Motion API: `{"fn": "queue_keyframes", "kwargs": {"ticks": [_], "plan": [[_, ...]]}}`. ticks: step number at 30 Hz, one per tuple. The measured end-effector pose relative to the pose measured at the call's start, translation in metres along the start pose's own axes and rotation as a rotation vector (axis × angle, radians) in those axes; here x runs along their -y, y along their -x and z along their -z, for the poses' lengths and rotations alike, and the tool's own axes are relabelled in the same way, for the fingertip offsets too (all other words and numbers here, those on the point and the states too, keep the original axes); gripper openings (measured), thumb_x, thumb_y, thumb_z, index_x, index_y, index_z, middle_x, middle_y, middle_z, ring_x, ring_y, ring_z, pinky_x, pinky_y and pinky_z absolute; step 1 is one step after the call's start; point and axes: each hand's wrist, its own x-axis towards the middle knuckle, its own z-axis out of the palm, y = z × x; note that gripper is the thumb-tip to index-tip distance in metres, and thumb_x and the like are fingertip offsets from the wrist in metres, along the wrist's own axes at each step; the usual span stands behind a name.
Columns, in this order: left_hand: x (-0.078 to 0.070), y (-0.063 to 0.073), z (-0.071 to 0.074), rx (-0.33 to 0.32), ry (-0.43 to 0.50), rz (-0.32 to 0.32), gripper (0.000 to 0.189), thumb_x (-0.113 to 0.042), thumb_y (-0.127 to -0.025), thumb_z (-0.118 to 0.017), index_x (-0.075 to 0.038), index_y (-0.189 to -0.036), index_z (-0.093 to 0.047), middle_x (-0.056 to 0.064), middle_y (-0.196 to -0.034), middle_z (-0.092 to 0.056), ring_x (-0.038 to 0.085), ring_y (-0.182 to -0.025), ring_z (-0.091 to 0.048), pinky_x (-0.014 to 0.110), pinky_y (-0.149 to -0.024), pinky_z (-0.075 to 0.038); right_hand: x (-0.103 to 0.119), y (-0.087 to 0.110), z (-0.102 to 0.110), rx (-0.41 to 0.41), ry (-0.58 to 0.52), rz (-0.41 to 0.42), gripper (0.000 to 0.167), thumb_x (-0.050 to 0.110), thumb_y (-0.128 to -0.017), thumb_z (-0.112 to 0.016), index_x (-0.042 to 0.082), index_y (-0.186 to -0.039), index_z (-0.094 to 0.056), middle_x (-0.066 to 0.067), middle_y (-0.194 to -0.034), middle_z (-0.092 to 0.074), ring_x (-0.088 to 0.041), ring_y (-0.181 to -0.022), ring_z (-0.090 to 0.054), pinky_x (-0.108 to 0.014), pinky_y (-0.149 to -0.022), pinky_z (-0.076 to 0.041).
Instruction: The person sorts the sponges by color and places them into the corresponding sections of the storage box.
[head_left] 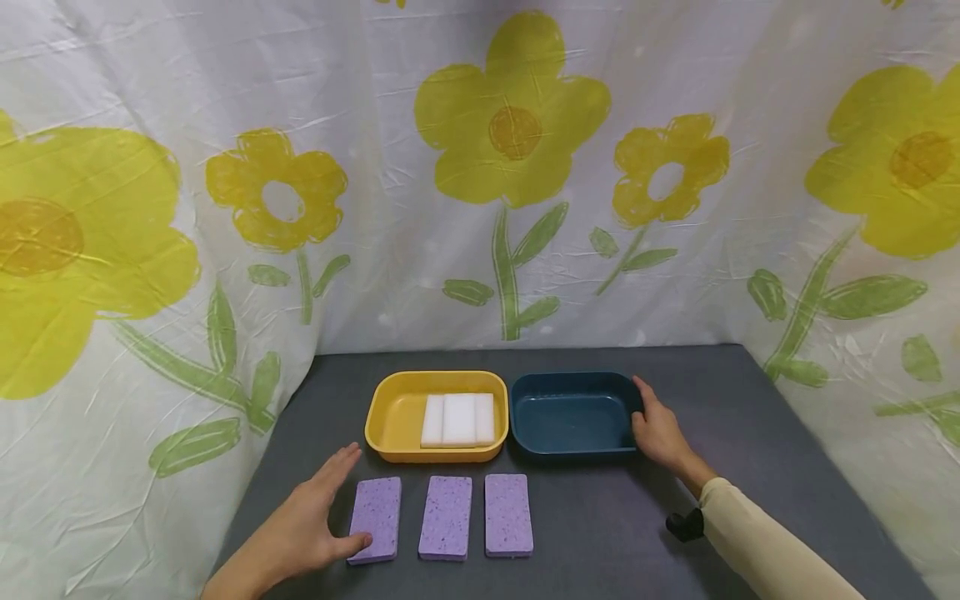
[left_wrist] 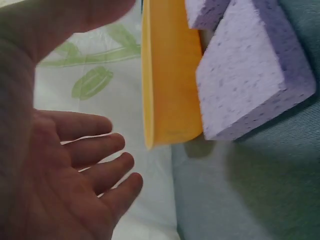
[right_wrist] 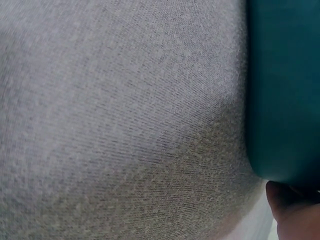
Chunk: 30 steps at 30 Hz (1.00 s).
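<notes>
Several things lie before the hands on the dark table. The left hand hovers with fingers extended and thumb spread, beside the leftmost purple speckled sponge; its thumb tip overlaps that sponge's near end in the head view. A second purple sponge and a third purple sponge lie in the same row. Behind them stands a yellow tray, with white blocks side by side in its right part. The right hand touches the right end of a dark teal tray, thumb and forefinger extended at its rim.
The two trays stand side by side, nearly touching, on a dark grey table. A white curtain with yellow flowers encloses the back and sides. A small black object shows at the right sleeve.
</notes>
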Motion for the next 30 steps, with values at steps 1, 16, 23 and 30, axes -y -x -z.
{"fn": "queue_keyframes", "kwargs": {"ticks": [1,16,23,30], "plan": [[0.000,0.000,-0.003,0.014,-0.002,0.003,0.116,-0.045,-0.071,-0.102,0.004,-0.160,-0.046,0.026,-0.164,-0.051,0.049,-0.149,-0.052,0.066,-0.113,-0.048,0.000,0.000,0.000,-0.001,0.000,-0.001,0.070,0.001,-0.108,-0.039,0.001,-0.173,-0.016,0.000,-0.062,-0.044,-0.015,-0.049,-0.040,-0.037,-0.063,-0.041],[0.002,-0.002,-0.030,0.143,0.002,0.012,0.115,-0.032,-0.066,-0.103,0.013,-0.156,-0.048,0.033,-0.163,-0.049,0.057,-0.152,-0.044,0.068,-0.121,-0.037,0.001,0.001,-0.003,-0.023,-0.015,-0.011,0.069,0.001,-0.108,-0.039,0.002,-0.174,-0.018,0.000,-0.060,-0.044,-0.013,-0.048,-0.038,-0.034,-0.057,-0.041],[0.001,-0.004,-0.034,0.192,0.015,0.041,0.110,-0.027,-0.065,-0.103,0.011,-0.155,-0.051,0.029,-0.162,-0.052,0.055,-0.152,-0.045,0.069,-0.121,-0.038,0.003,0.002,-0.003,-0.023,-0.009,-0.006,0.069,0.001,-0.107,-0.039,0.000,-0.173,-0.018,0.000,-0.061,-0.044,-0.014,-0.049,-0.039,-0.035,-0.059,-0.040],[-0.003,-0.007,-0.036,0.258,0.061,0.136,0.108,-0.024,-0.069,-0.103,0.007,-0.158,-0.050,0.027,-0.164,-0.050,0.052,-0.155,-0.042,0.069,-0.124,-0.033,0.002,0.001,-0.002,-0.047,0.010,-0.006,0.069,0.000,-0.106,-0.040,-0.001,-0.172,-0.020,-0.002,-0.064,-0.045,-0.014,-0.050,-0.040,-0.036,-0.062,-0.041]]}}
